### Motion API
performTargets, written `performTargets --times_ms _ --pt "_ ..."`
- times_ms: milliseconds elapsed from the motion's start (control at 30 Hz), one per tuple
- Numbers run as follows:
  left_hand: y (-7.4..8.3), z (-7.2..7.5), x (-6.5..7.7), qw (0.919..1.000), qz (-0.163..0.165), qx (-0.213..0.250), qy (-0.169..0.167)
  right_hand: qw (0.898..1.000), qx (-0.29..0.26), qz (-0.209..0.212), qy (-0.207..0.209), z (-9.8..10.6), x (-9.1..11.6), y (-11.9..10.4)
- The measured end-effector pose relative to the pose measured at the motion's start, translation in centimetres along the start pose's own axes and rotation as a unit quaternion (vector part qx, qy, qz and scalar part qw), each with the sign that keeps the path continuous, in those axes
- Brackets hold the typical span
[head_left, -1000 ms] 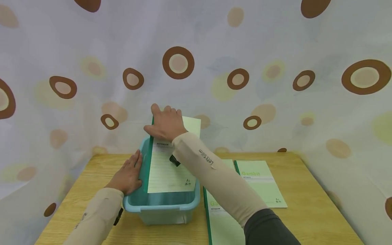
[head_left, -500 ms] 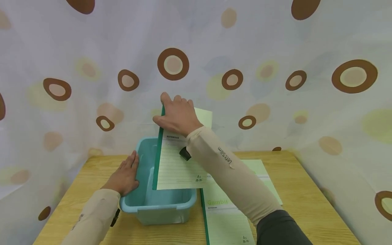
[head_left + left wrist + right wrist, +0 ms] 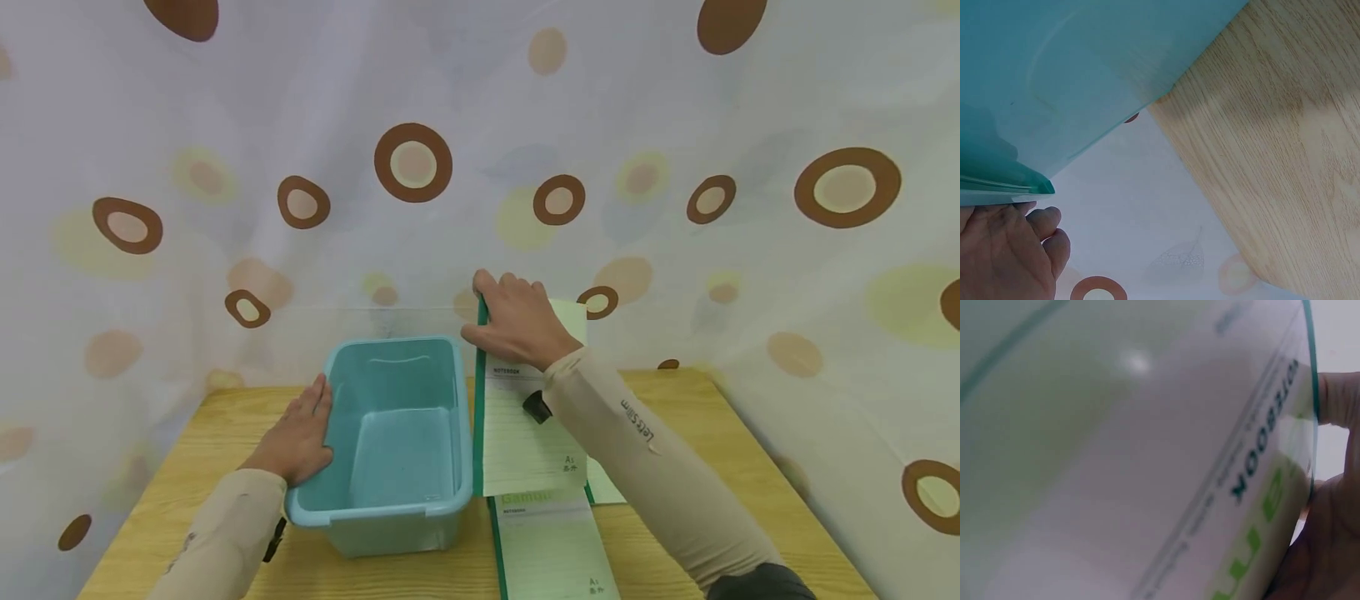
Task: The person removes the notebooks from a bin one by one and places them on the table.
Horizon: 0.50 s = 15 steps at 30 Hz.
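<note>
My right hand (image 3: 521, 321) grips a pale green notebook (image 3: 536, 450) with a dark green spine by its upper left part. The notebook hangs upright just right of the light blue plastic bin (image 3: 397, 532), over other notebooks. Up close in the right wrist view, its cover (image 3: 1147, 456) bows and carries the word NOTEBOOK; the thumb and fingers (image 3: 1335, 400) are at its edge. My left hand (image 3: 296, 433) rests along the bin's left rim, fingers straight. From the left wrist, the bin's outer wall (image 3: 1116, 62) fills the upper left, with the left hand (image 3: 1007, 256) under the rim.
A notebook (image 3: 555, 550) lies at the table's front, partly under the held one in this view. Another notebook (image 3: 604, 485) shows only a corner behind the right forearm. The wooden table (image 3: 720, 467) meets a dotted cloth backdrop (image 3: 465, 250).
My right hand has lifted the notebook out from over the bin, carried it right, and lowered it somewhat above the other notebooks. The left hand stays on the bin's rim.
</note>
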<state>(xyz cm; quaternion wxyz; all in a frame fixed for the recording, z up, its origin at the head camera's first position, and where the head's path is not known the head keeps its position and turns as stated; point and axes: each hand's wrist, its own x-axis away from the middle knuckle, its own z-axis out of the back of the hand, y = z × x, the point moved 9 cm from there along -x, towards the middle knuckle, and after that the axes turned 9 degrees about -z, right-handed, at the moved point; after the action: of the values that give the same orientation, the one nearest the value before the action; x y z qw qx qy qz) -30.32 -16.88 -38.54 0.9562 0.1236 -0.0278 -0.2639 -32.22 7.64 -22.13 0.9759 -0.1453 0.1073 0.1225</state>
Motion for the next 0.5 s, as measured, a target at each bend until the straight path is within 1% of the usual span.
performTargets --times_ms 233,500 --pt "0.3 0.2 0.2 1.0000 0.001 -0.002 0.002 1.000 -0.012 -0.007 -0.002 -1.8 2.1 5.2" --pt "0.2 0.0 0.1 1.0000 0.002 -0.004 0.000 1.000 -0.022 -0.012 -0.010 -4.8 4.7 10.8"
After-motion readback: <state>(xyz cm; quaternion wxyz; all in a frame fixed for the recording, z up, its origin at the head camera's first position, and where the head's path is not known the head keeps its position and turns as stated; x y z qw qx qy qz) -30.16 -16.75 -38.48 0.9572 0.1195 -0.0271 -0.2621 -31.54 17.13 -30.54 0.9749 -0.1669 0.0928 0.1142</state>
